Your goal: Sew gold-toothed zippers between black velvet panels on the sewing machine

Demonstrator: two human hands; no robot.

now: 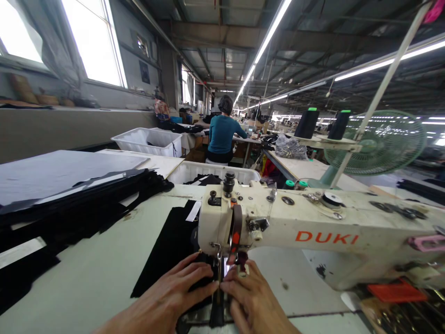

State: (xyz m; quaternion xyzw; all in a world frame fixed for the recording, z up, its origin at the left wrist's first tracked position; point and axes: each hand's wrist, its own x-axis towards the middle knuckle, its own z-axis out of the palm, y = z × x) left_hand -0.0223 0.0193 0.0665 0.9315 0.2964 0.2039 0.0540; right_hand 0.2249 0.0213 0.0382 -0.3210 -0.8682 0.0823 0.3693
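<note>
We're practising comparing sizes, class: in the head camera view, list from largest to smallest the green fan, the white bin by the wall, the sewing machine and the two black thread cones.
1. Sewing machine
2. Green fan
3. White bin
4. Left cone and right cone: too alike to rank

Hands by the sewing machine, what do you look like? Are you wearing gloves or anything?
The left hand and right hand are both bare: no gloves. Each has ordinary, slim-looking fingers. I can't see a watch, bracelet or sleeve on either; some fingertips are too blurry to see the nails.
</note>
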